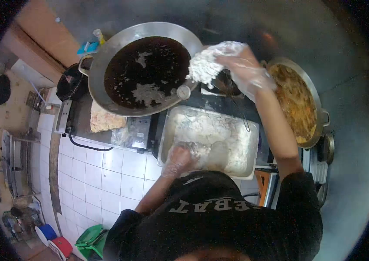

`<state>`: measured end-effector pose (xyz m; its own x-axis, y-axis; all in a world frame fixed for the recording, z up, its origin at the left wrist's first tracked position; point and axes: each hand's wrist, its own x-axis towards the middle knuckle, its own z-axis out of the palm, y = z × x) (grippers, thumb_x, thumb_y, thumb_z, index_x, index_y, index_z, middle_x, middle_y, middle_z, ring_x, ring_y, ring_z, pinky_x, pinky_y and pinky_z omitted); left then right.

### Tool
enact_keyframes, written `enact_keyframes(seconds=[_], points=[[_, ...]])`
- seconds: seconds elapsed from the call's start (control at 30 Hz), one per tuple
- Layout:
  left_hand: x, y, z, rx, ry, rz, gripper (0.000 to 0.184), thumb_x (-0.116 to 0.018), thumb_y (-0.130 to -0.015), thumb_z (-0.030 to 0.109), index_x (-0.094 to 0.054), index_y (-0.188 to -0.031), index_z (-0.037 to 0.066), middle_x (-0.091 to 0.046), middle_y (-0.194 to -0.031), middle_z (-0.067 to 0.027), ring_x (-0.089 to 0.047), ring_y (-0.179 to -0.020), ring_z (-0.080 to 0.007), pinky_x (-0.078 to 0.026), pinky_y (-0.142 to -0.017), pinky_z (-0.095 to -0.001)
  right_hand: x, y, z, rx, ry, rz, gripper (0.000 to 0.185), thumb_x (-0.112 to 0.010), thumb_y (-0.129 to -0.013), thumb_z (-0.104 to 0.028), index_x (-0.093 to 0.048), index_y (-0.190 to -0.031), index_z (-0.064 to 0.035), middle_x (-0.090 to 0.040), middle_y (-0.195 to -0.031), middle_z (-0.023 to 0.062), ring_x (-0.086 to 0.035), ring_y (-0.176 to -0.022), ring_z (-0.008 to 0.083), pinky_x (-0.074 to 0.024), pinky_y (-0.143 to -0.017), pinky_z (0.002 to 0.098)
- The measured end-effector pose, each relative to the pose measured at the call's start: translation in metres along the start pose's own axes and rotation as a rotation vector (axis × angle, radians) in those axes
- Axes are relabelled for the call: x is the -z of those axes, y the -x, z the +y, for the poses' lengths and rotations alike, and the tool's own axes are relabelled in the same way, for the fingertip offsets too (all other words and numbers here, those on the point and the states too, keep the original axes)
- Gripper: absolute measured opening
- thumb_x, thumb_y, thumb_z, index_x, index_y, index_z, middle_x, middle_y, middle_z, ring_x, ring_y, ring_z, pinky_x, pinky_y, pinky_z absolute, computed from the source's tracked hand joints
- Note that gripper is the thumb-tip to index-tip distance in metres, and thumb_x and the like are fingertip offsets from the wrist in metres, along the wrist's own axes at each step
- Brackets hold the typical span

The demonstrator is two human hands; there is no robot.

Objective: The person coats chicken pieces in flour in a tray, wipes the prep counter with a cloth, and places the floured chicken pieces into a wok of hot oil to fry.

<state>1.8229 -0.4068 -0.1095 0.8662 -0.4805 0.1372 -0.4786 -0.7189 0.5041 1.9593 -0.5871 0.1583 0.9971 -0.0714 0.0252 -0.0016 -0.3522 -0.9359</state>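
Holding the piece [206, 65]: best done, I judge, with a light, even grip, so the coating clings and little loose flour drops.
Wok [95, 74]: the piece is at its right rim, near the dial [183, 92]; fingers are probably safest well above the dark liquid [149, 61].
Right hand [243, 67]: gloved, closed around the piece.
Left hand [180, 158]: gloved, in the tray [257, 148], touching flour [236, 139]; I cannot tell how far its fingers are open.

White powder [197, 124], dark-brown liquid [143, 74]; black shirt [245, 235]
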Motion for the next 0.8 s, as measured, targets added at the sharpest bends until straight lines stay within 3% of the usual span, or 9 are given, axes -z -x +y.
enact_keyframes(seconds=[0.1,0.17,0.2,0.27,0.3,0.5,0.67,0.73,0.8], points=[[0.036,0.002,0.023,-0.143,-0.101,-0.049,0.027,-0.061,-0.075,0.036,-0.066,-0.065,0.012,-0.059,-0.054,-0.0067,-0.059,-0.057,-0.0271,-0.039,-0.091,-0.0426,-0.034,-0.066,0.050,0.200,0.046,-0.201,0.028,-0.069,-0.069,-0.018,-0.066,-0.089,0.0024,-0.066,-0.089,0.0131,-0.061,-0.080,0.0178,-0.0464,-0.077,0.0292],[0.041,0.007,0.031,-0.095,-0.206,-0.321,0.019,-0.057,-0.075,0.031,-0.068,-0.072,0.016,-0.062,-0.062,-0.0037,-0.062,-0.063,-0.0239,-0.030,-0.101,-0.0428,-0.057,-0.106,0.064,0.081,0.449,-0.338,0.053,-0.070,-0.069,-0.034,-0.057,-0.096,0.0093,-0.061,-0.101,0.0197,-0.058,-0.096,0.0253,-0.0455,-0.084,0.0333],[0.040,0.009,0.032,-0.081,-0.212,-0.312,0.019,-0.057,-0.075,0.031,-0.068,-0.072,0.016,-0.062,-0.062,-0.0037,-0.062,-0.063,-0.0239,-0.030,-0.101,-0.0428,-0.077,-0.138,0.108,0.173,0.476,-0.383,0.053,-0.070,-0.067,-0.037,-0.058,-0.092,0.0090,-0.060,-0.101,0.0213,-0.059,-0.094,0.0260,-0.0466,-0.082,0.0347],[0.040,0.014,0.031,-0.264,0.016,0.188,0.021,-0.056,-0.076,0.026,-0.066,-0.088,0.012,-0.063,-0.077,-0.0081,-0.060,-0.074,-0.0257,-0.035,-0.096,-0.0422,-0.103,-0.156,0.138,0.141,0.650,-0.355,0.053,-0.070,-0.066,-0.038,-0.059,-0.089,0.0084,-0.061,-0.098,0.0226,-0.060,-0.092,0.0270,-0.0469,-0.081,0.0358],[0.078,0.009,0.042,-0.253,0.014,-0.010,0.029,-0.058,-0.076,0.023,-0.061,-0.101,0.009,-0.060,-0.095,-0.0124,-0.057,-0.088,-0.0268,-0.040,-0.090,-0.0413,-0.111,-0.154,0.128,0.097,0.830,-0.309,0.054,-0.070,-0.064,-0.040,-0.060,-0.087,0.0079,-0.061,-0.095,0.0238,-0.060,-0.090,0.0279,-0.0472,-0.081,0.0370],[0.120,0.005,0.045,-0.180,0.056,0.206,0.036,-0.067,-0.069,0.024,-0.059,-0.101,0.009,-0.058,-0.090,-0.0108,-0.055,-0.085,-0.0273,-0.043,-0.079,-0.0402,-0.130,-0.207,0.196,0.357,0.985,-0.283,0.021,-0.070,-0.066,-0.019,-0.066,-0.080,-0.0043,-0.065,-0.086,0.0181,-0.062,-0.084,0.0326,-0.0478,-0.078,0.0379],[0.192,-0.018,0.035,-0.159,-0.443,0.547,0.035,-0.067,-0.071,0.025,-0.056,-0.103,0.012,-0.051,-0.073,-0.0054,-0.051,-0.068,-0.0222,-0.044,-0.060,-0.0356,-0.081,-0.165,0.155,0.325,0.767,-0.154,0.012,-0.063,-0.070,-0.007,-0.065,-0.081,-0.0012,-0.065,-0.085,0.0162,-0.064,-0.075,0.0263,-0.0502,-0.069,0.0332],[0.208,-0.035,0.016,-0.097,-0.290,0.592,0.029,-0.064,-0.074,0.022,-0.057,-0.101,0.012,-0.053,-0.073,-0.0049,-0.052,-0.064,-0.0221,-0.043,-0.057,-0.0353,-0.056,-0.151,0.163,0.379,0.091,-0.141,0.010,-0.064,-0.071,-0.006,-0.064,-0.081,-0.0016,-0.066,-0.083,0.0118,-0.063,-0.074,0.0202,-0.0496,-0.068,0.0313],[0.238,-0.057,0.013,-0.124,-0.616,0.653,0.024,-0.062,-0.076,0.020,-0.058,-0.098,0.012,-0.056,-0.073,-0.0050,-0.053,-0.061,-0.0226,-0.043,-0.056,-0.0354,-0.035,-0.089,0.136,0.237,0.058,0.041,0.009,-0.065,-0.074,-0.006,-0.064,-0.082,-0.0026,-0.066,-0.082,0.0073,-0.061,-0.074,0.0150,-0.0492,-0.068,0.0294]])
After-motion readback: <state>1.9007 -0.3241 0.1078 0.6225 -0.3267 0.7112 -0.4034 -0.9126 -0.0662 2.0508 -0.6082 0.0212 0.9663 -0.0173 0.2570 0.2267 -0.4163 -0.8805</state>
